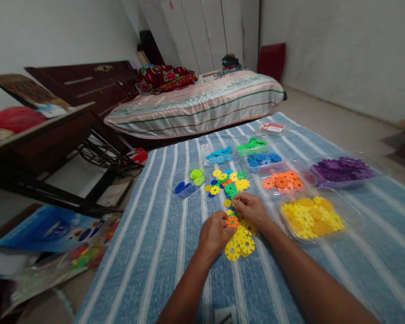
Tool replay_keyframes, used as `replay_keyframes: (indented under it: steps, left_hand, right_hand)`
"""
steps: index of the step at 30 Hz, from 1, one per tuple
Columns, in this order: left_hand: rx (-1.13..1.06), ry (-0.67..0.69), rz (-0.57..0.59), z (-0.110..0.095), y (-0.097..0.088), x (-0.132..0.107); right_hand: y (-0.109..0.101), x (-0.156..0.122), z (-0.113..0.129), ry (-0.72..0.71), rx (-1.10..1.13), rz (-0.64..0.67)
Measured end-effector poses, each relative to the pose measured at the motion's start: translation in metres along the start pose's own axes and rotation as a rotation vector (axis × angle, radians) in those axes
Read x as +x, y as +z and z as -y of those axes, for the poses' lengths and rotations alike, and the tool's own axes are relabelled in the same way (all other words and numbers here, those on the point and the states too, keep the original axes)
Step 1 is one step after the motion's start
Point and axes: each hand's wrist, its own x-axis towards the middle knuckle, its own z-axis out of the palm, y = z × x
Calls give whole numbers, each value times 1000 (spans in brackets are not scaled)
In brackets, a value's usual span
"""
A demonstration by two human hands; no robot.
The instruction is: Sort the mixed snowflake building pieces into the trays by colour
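Observation:
My left hand (213, 234) and my right hand (253, 209) meet over a joined cluster of plastic snowflake discs (240, 240), mostly yellow, lying on a blue striped cloth (162, 252). The left fingers pinch an orange disc (232, 221) at the cluster's top. The right fingers are closed on the cluster's upper edge just beside it. A second joined piece of mixed-colour discs (231, 182) lies just beyond the hands.
Clear trays hold sorted discs: yellow (312, 218), orange (283, 180), purple (342, 170), blue (263, 159), green (252, 144), light blue (219, 155). Loose lime and dark blue discs (191, 182) lie left. A bed (195, 105), a dark table (43, 144) and packaging (50, 231) surround the cloth.

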Motion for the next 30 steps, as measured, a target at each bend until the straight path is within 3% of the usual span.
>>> replay_keyframes:
  steps: [8, 14, 18, 24, 30]
  left_hand:
    - [-84, 11, -5, -3, -3, 4]
    - [-381, 3, 46, 2, 0, 8]
    - [-553, -44, 128, -4, -14, 8]
    - [-674, -8, 91, -41, -35, 24]
    - [-927, 66, 31, -109, -28, 55]
  right_hand:
    - [1, 1, -4, -3, 2, -5]
    - [2, 2, -6, -16, 1, -4]
    - [2, 2, -4, -19, -17, -19]
    - [1, 4, -2, -63, 2, -21]
    - [2, 5, -3, -27, 2, -26]
